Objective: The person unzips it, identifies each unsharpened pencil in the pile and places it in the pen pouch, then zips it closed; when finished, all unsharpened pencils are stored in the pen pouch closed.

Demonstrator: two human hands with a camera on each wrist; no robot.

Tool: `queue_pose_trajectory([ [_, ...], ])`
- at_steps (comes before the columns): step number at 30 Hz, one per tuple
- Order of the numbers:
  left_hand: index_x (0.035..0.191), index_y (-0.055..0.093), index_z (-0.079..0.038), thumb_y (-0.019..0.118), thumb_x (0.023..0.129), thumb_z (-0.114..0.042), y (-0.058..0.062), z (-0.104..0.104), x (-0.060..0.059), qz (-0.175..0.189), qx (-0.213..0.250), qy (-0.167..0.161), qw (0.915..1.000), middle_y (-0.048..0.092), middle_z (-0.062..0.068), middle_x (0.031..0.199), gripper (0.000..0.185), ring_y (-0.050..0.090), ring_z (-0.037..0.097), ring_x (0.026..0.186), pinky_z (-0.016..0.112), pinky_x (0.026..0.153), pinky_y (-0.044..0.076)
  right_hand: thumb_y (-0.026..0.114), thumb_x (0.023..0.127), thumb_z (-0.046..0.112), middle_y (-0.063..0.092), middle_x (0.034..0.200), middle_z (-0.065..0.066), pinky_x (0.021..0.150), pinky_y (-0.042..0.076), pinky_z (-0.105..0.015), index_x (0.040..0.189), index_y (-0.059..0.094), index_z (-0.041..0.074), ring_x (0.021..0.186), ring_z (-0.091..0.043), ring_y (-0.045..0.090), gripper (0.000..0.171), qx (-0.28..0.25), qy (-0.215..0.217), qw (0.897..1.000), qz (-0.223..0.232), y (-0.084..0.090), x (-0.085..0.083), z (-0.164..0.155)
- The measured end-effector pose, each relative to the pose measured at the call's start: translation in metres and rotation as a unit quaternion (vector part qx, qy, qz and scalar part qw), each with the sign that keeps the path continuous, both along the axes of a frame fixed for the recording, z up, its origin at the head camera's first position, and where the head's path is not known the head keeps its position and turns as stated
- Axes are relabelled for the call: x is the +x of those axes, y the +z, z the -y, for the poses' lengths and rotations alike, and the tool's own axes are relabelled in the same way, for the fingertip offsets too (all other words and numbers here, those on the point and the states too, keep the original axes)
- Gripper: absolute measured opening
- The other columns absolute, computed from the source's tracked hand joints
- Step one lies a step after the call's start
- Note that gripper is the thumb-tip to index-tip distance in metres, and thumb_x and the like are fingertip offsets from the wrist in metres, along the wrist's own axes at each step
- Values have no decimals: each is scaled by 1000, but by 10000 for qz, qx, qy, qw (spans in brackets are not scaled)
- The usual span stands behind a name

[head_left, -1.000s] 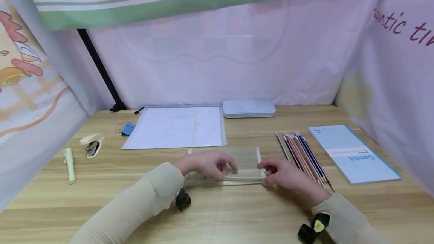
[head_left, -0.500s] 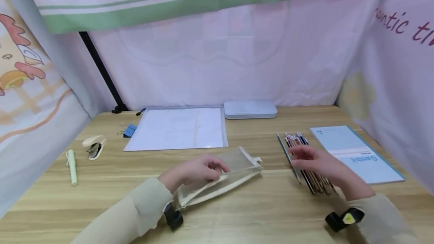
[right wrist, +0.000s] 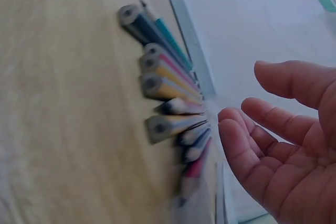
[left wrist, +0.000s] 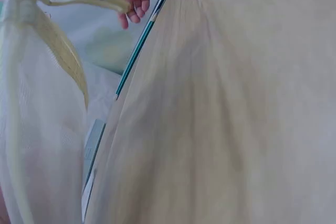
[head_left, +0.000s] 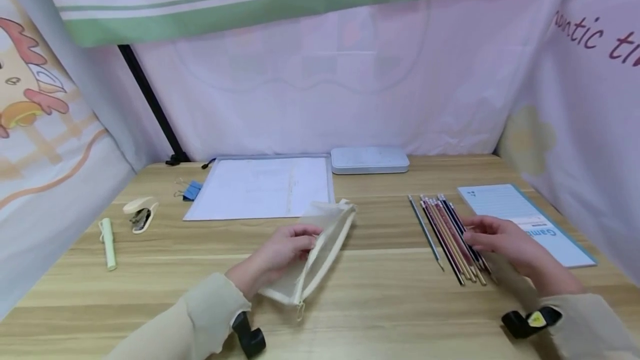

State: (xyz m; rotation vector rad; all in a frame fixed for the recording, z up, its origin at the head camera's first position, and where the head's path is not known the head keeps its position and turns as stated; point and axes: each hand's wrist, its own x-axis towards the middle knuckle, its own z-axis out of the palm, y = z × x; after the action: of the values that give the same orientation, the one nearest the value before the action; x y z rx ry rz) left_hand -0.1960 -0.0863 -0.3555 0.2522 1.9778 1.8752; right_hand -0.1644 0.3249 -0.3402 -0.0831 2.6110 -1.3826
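Observation:
My left hand (head_left: 282,251) grips the edge of a cream mesh zip pouch (head_left: 316,254), tilted up off the wooden desk (head_left: 380,304). In the left wrist view the pouch's mesh (left wrist: 39,129) fills the left side. My right hand (head_left: 492,238) hovers over a row of several pencils (head_left: 450,232) at the right, fingers relaxed and holding nothing. The right wrist view has those fingers (right wrist: 273,145) spread just beside the pencil ends (right wrist: 168,98). One teal pencil (head_left: 425,230) lies slightly apart at the left of the row.
A clear document folder (head_left: 262,186) and a pale blue tin case (head_left: 369,160) lie at the back. A blue notepad (head_left: 525,221) sits far right. A stapler (head_left: 140,213), a green pen (head_left: 108,243) and blue binder clips (head_left: 190,189) lie at the left. Cloth walls surround the desk.
My right hand let go of the pouch and moved right over the pencils. My left hand turned the pouch and raised it on edge, its far end swinging toward the folder.

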Motion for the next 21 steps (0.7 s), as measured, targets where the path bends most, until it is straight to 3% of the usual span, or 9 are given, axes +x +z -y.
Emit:
queue_pose_trajectory([
  [3,118,54,12,55,84,3,-2,-2,1,40,314,124,9994,63,-3,83,35,54,7,68,18,61,46,58,91,20,60,106,-16,75,51,-24,129,41,-13,86,-8,56,52,280,93,9995,-81,-4,-2,1],
  [7,119,52,13,55,84,4,-5,-4,1,126,563,243,9980,64,-2,83,36,55,7,68,19,63,49,62,87,19,60,94,-9,73,47,-27,123,50,-10,83,-16,52,48,1038,37,9945,-124,-6,-4,4],
  [17,117,55,12,56,85,2,-6,-10,2,165,647,568,9961,64,-1,86,34,56,8,70,20,66,49,61,85,16,61,93,-19,57,53,-29,112,58,-10,65,-14,60,37,2219,-298,9746,82,-2,-18,20],
  [21,116,54,13,56,85,2,-5,-14,4,114,757,633,9951,64,-1,84,33,57,8,70,20,65,49,62,82,15,62,91,-18,55,50,-29,111,59,-10,64,-15,57,39,2738,-311,9611,208,3,-23,28],
])
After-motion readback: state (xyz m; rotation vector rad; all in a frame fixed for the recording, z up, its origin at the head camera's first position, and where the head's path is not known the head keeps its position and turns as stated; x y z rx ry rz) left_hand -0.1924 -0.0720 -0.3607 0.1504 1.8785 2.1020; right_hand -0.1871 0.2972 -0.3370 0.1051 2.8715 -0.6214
